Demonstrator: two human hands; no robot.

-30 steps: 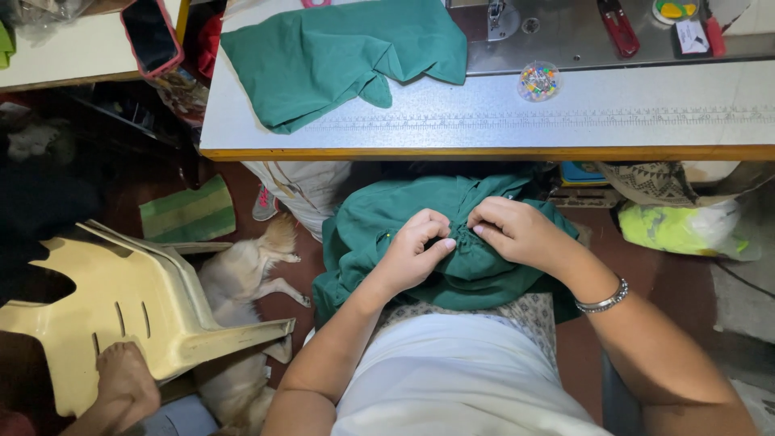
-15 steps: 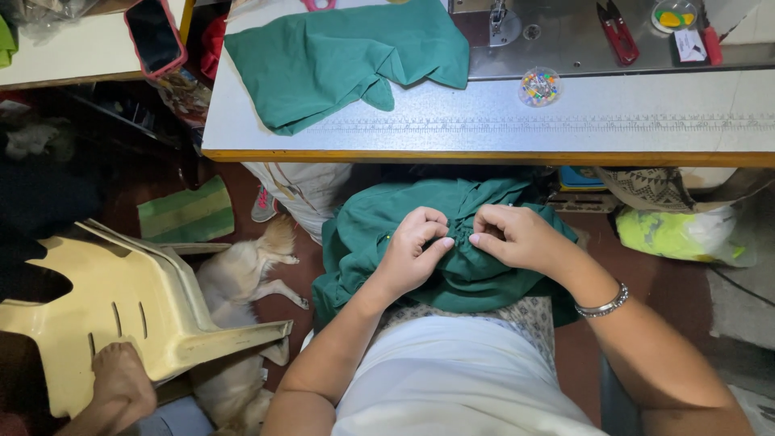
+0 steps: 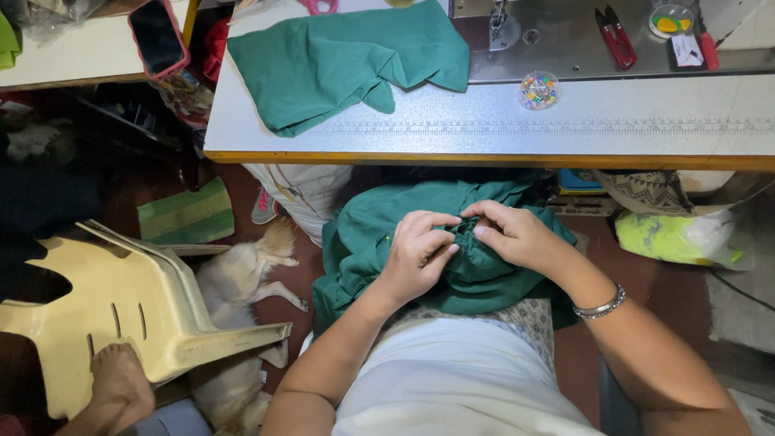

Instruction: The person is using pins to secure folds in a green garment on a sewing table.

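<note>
The cloth in the lap (image 3: pixel 379 242) is dark green, and the folded cloth on the table (image 3: pixel 339 64) has the same green. The table top (image 3: pixel 646 129) is pale grey with a yellow edge. The plastic chair (image 3: pixel 105 307) is cream yellow, the dog (image 3: pixel 242 282) is light tan. The snips (image 3: pixel 617 36) are red, the phone case (image 3: pixel 157 36) is pink-red. The floor mat (image 3: pixel 186 214) has green stripes. The bracelet (image 3: pixel 601 305) is silver.

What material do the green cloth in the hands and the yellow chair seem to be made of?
Green cloth: looks like soft woven fabric, matte; it gathers into folds under the left hand and right hand. Yellow chair: probably moulded plastic, smooth with a slight sheen, one piece with cut slots.
</note>
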